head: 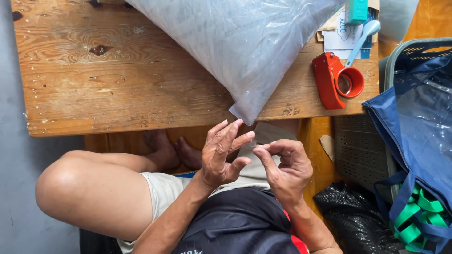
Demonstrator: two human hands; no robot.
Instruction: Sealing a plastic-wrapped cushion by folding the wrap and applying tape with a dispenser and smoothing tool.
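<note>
My left hand (222, 155) is raised over my lap with its fingers spread apart and nothing held in it. My right hand (286, 168) is just to its right, thumb and forefinger pinched together on a small clear strip (254, 145), too small to identify for sure. The fingertips of both hands almost meet at that strip. Right above them, the corner of a big clear plastic bag (245, 42) hangs over the front edge of a wooden table (117, 89).
On the table's right end lie a red tape dispenser (335, 81), a pale blue spoon (361, 40), a teal box (357, 9) and some papers. To the right are a blue bag (414, 122) with green straps (416, 214), a grey crate (360, 146) and a black plastic bag (353, 211). My bare knee (89, 188) is on the left.
</note>
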